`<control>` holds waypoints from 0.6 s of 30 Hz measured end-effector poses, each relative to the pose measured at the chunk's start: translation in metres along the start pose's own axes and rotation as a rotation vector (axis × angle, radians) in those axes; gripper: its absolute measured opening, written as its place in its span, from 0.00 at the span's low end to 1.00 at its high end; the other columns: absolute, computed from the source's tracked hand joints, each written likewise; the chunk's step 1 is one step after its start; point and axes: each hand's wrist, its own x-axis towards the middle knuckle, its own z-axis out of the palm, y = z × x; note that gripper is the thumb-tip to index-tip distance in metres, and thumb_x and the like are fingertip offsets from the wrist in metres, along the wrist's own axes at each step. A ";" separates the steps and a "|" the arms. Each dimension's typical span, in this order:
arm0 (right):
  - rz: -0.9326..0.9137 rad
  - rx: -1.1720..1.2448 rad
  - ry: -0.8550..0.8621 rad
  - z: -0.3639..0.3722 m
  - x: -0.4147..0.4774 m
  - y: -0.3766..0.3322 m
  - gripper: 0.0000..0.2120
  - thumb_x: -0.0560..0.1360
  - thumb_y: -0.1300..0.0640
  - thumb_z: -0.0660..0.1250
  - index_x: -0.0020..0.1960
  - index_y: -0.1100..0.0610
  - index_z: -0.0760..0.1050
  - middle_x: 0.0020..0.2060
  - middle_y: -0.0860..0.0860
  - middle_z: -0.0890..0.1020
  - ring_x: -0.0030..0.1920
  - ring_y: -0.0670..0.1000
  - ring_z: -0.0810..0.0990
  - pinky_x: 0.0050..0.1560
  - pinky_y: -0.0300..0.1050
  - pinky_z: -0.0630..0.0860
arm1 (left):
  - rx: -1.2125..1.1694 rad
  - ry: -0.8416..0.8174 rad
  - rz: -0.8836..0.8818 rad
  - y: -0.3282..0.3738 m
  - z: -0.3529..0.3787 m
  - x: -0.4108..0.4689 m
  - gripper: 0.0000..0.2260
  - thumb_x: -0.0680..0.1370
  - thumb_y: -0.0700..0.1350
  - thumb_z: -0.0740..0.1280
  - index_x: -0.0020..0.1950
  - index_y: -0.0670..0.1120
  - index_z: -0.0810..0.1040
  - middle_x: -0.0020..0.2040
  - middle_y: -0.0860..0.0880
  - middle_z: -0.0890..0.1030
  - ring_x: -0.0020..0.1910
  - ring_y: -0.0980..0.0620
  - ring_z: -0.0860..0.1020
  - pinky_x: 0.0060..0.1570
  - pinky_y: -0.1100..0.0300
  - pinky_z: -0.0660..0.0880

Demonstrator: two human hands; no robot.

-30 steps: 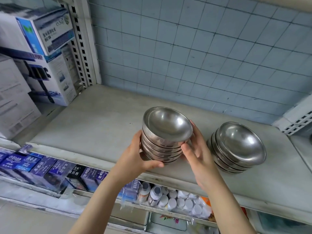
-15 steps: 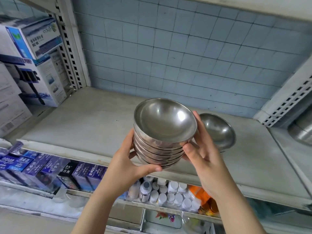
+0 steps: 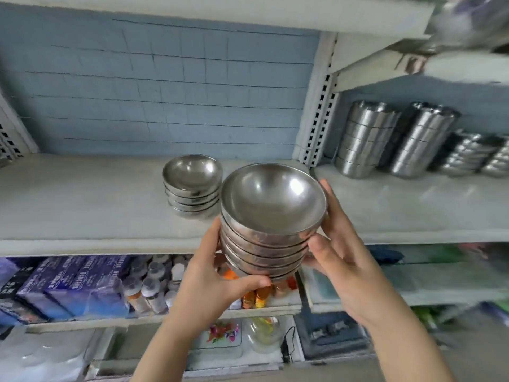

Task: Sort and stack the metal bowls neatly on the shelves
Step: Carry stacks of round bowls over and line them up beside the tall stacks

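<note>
A stack of several nested metal bowls (image 3: 271,213) is held in the air in front of the shelf edge. My left hand (image 3: 212,274) grips its left side, thumb curled under the bottom bowl. My right hand (image 3: 338,244) clasps the right side, fingers behind the rims and thumb on the front. A second stack of metal bowls (image 3: 192,186) stands on the grey shelf (image 3: 82,202), just behind and left of the held stack.
A perforated upright (image 3: 316,106) divides the shelf from the right bay, where tall stacks of steel containers (image 3: 366,139) and more bowls (image 3: 468,155) stand. Below are blue boxes (image 3: 71,285) and small bottles (image 3: 148,282). A shelf board hangs overhead.
The held stack has risen and moved right, away from the shelf. The view has swung right, bringing the right bay into sight. The other stack now lies left of the held one.
</note>
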 end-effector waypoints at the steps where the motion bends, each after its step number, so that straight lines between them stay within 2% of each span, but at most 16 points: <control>1: 0.006 0.008 0.024 -0.019 -0.012 0.000 0.44 0.63 0.29 0.71 0.73 0.26 0.52 0.72 0.30 0.64 0.70 0.37 0.69 0.69 0.63 0.69 | -0.009 -0.030 0.001 0.005 0.022 0.000 0.46 0.56 0.56 0.82 0.71 0.52 0.68 0.58 0.58 0.82 0.59 0.59 0.79 0.58 0.63 0.76; 3: 0.010 0.015 0.073 -0.055 -0.031 0.000 0.44 0.64 0.31 0.72 0.74 0.29 0.53 0.71 0.32 0.68 0.70 0.40 0.71 0.69 0.63 0.69 | -0.028 -0.088 0.006 0.014 0.061 0.002 0.45 0.57 0.52 0.82 0.70 0.49 0.69 0.57 0.56 0.83 0.57 0.58 0.80 0.56 0.63 0.77; 6: 0.010 0.014 0.157 -0.102 -0.053 0.001 0.41 0.66 0.34 0.72 0.74 0.31 0.57 0.69 0.32 0.70 0.68 0.38 0.72 0.69 0.62 0.69 | -0.045 -0.165 0.022 0.024 0.115 0.010 0.45 0.56 0.55 0.83 0.70 0.50 0.69 0.54 0.55 0.83 0.49 0.58 0.82 0.42 0.63 0.79; 7: 0.016 0.013 0.186 -0.117 -0.058 0.003 0.40 0.66 0.33 0.72 0.73 0.30 0.57 0.70 0.32 0.70 0.68 0.38 0.72 0.69 0.62 0.69 | -0.047 -0.186 0.032 0.026 0.132 0.014 0.46 0.56 0.58 0.83 0.70 0.51 0.69 0.55 0.55 0.83 0.49 0.59 0.82 0.42 0.64 0.79; 9: 0.034 0.002 0.246 -0.147 -0.068 0.011 0.41 0.64 0.32 0.72 0.72 0.28 0.58 0.69 0.33 0.71 0.68 0.38 0.72 0.69 0.61 0.69 | -0.044 -0.236 0.044 0.029 0.164 0.023 0.47 0.55 0.61 0.82 0.70 0.54 0.68 0.58 0.57 0.82 0.56 0.58 0.80 0.54 0.62 0.77; 11: 0.052 -0.002 0.308 -0.175 -0.074 0.021 0.41 0.63 0.31 0.73 0.72 0.28 0.58 0.68 0.34 0.72 0.68 0.39 0.72 0.69 0.61 0.69 | -0.028 -0.296 0.055 0.031 0.195 0.036 0.47 0.57 0.61 0.82 0.72 0.58 0.66 0.61 0.59 0.80 0.61 0.58 0.78 0.62 0.57 0.74; 13: 0.052 0.018 0.363 -0.203 -0.077 0.033 0.41 0.63 0.31 0.74 0.72 0.29 0.60 0.68 0.35 0.73 0.69 0.41 0.72 0.69 0.62 0.69 | -0.016 -0.352 0.057 0.030 0.228 0.053 0.49 0.57 0.61 0.82 0.73 0.59 0.64 0.63 0.61 0.78 0.63 0.60 0.76 0.66 0.54 0.72; 14: 0.050 0.027 0.386 -0.218 -0.076 0.038 0.41 0.63 0.31 0.74 0.71 0.29 0.61 0.68 0.36 0.73 0.69 0.41 0.72 0.69 0.63 0.68 | -0.015 -0.371 0.060 0.029 0.245 0.062 0.49 0.57 0.60 0.82 0.74 0.59 0.64 0.63 0.62 0.78 0.64 0.62 0.75 0.66 0.57 0.72; 16: 0.057 0.020 0.422 -0.252 -0.071 0.049 0.39 0.63 0.31 0.74 0.70 0.28 0.62 0.69 0.36 0.73 0.70 0.41 0.72 0.70 0.63 0.67 | -0.020 -0.393 0.066 0.028 0.281 0.081 0.48 0.57 0.56 0.83 0.73 0.61 0.64 0.61 0.66 0.77 0.62 0.67 0.75 0.60 0.70 0.71; 17: 0.066 0.016 0.436 -0.270 -0.068 0.054 0.39 0.62 0.31 0.74 0.70 0.28 0.62 0.69 0.36 0.72 0.70 0.41 0.71 0.70 0.64 0.68 | -0.028 -0.406 0.065 0.027 0.300 0.092 0.47 0.57 0.54 0.83 0.72 0.61 0.64 0.60 0.67 0.78 0.61 0.67 0.75 0.57 0.73 0.71; 18: 0.079 0.019 0.449 -0.289 -0.063 0.057 0.40 0.62 0.31 0.74 0.71 0.28 0.61 0.70 0.36 0.72 0.70 0.41 0.71 0.69 0.64 0.68 | -0.040 -0.425 0.057 0.026 0.319 0.103 0.46 0.58 0.53 0.83 0.72 0.61 0.65 0.60 0.65 0.78 0.60 0.66 0.76 0.56 0.71 0.73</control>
